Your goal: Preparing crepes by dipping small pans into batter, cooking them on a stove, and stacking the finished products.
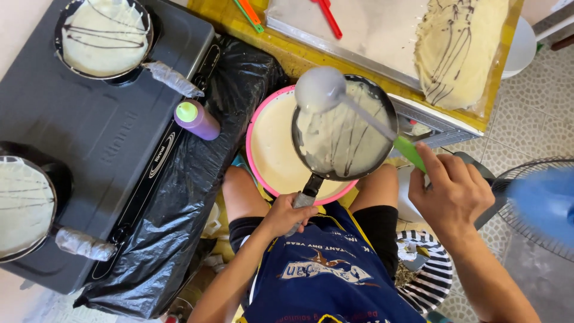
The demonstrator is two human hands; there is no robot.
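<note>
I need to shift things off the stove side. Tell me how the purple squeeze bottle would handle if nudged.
The purple squeeze bottle lies on its side on crinkled black plastic, so it would probably roll. It looks like soft plastic, likely light and squashy. Its green cap seems closed, so leaking appears unlikely.

A matt black metal pan (344, 128), slick with glossy batter, is gripped beneath the left hand's fingers (287, 212); a smooth green plastic ladle handle (409, 151) is pinched at the right fingertips (431, 167).

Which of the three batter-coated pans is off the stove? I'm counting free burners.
The pan in the left hand, held over the pink basin under the ladle. The other two pans sit on the stove.
</note>
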